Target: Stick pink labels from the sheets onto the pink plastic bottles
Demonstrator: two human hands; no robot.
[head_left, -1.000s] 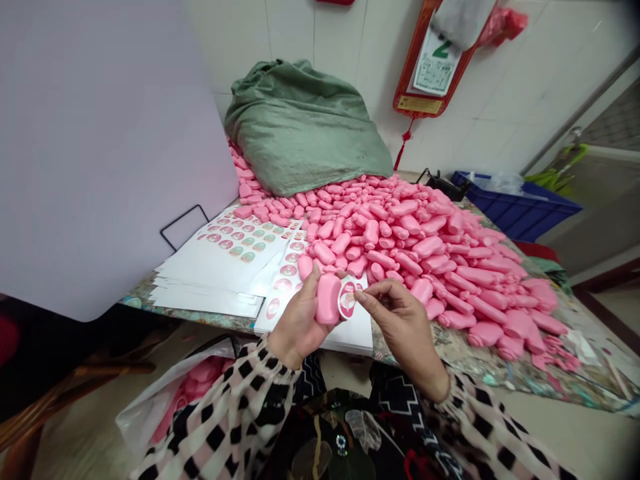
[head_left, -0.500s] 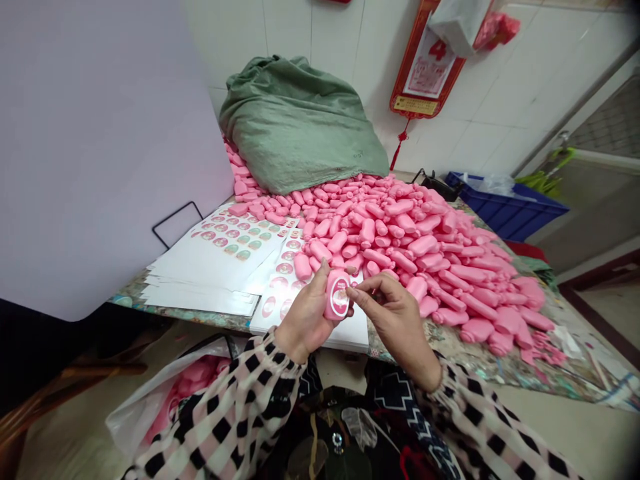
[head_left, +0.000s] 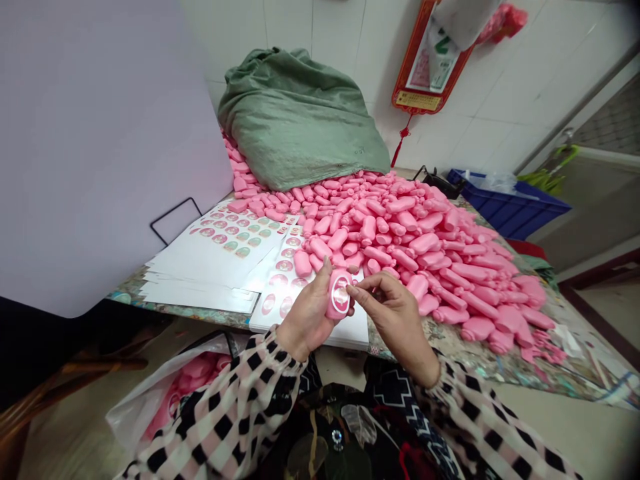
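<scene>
Head view: left hand (head_left: 309, 313), centre of frame, wrapped round a pink bottle (head_left: 330, 312), labelled face up. Right hand (head_left: 395, 317), just right of centre, thumb and forefinger drawn together at the oval label (head_left: 338, 301); pinching or pressing, can't tell. Sheets (head_left: 350, 335) lie beneath, on the desk (head_left: 450, 348). For good work, I'd hold the bottle firm, keep the oval straight, smooth outward from the middle, no creased edges.
</scene>
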